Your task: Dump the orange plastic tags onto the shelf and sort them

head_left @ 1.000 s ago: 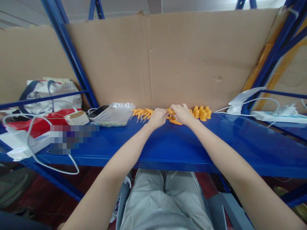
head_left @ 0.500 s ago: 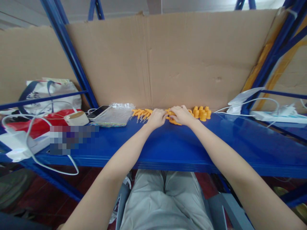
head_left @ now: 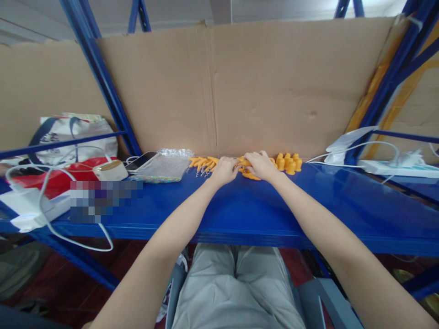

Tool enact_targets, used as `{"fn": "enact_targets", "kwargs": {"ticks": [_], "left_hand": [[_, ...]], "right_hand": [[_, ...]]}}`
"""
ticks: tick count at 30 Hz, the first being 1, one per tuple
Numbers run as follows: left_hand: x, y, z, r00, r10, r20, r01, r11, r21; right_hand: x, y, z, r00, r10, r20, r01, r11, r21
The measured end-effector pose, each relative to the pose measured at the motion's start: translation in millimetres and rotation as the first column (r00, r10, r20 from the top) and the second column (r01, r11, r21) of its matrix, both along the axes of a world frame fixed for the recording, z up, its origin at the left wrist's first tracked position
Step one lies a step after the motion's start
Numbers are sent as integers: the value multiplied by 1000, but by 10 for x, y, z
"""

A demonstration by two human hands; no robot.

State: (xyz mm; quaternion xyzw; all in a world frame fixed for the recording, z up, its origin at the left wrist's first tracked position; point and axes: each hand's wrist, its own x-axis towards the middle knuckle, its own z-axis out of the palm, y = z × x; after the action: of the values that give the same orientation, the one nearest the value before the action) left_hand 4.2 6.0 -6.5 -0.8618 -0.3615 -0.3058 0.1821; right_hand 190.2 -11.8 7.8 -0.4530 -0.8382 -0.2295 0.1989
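My left hand (head_left: 225, 170) is closed, its fingertips meeting the left end of an orange plastic piece (head_left: 243, 161). What sits between those fingertips is too small to make out. My right hand (head_left: 260, 165) grips that orange piece from the other side, fingers curled over it. More curved orange parts (head_left: 252, 176) lie beneath and around the right hand, partly covered. Left of my hands is a pile of orange handles with metal corkscrew spirals (head_left: 205, 163). To the right stand several orange bell-shaped pieces (head_left: 289, 163) in a cluster.
The blue shelf (head_left: 254, 212) bears everything, with a cardboard sheet (head_left: 260, 87) upright behind. At left are a clear plastic bag (head_left: 163, 167), a phone (head_left: 142, 161), a white charger (head_left: 110, 170) and looping cables. A white power strip (head_left: 401, 167) lies at right.
Both hands stay at nearly the same spot, with only slight finger movement around the orange piece. The view has shifted slightly.
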Motion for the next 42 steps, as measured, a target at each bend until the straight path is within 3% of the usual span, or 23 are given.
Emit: {"fn": "enact_targets", "kwargs": {"ticks": [9,15,21,27,31,36,39,42], "left_hand": [[-22,23,-7,1000,-2,15,2,1000,-31],[-4,-25,17,1000,29,9,-28,999,-35],[-57,-13,26,995,77,56,-73,995,-67],[-130,26,21,986,124,108,-111,987,-118],[-132,24,16,985,139,104,-124,983,-137],[-97,19,-5,988,134,76,-121,981,-150],[-86,24,-20,989,130,75,-117,980,-159],[-89,31,-28,989,130,68,-117,980,-161]], "right_hand": [[-7,-26,10,1000,25,19,-24,999,-47],[-20,-41,34,999,1,33,0,1000,-5],[96,-8,37,994,-101,-30,102,995,15],[382,126,4,933,-245,-262,265,963,42],[669,220,-29,811,-314,-493,410,907,98],[1095,256,-139,561,-338,-755,577,815,64],[1300,226,-252,388,-380,-840,644,764,-48],[1444,225,-373,175,-510,-842,698,667,-259]]}}
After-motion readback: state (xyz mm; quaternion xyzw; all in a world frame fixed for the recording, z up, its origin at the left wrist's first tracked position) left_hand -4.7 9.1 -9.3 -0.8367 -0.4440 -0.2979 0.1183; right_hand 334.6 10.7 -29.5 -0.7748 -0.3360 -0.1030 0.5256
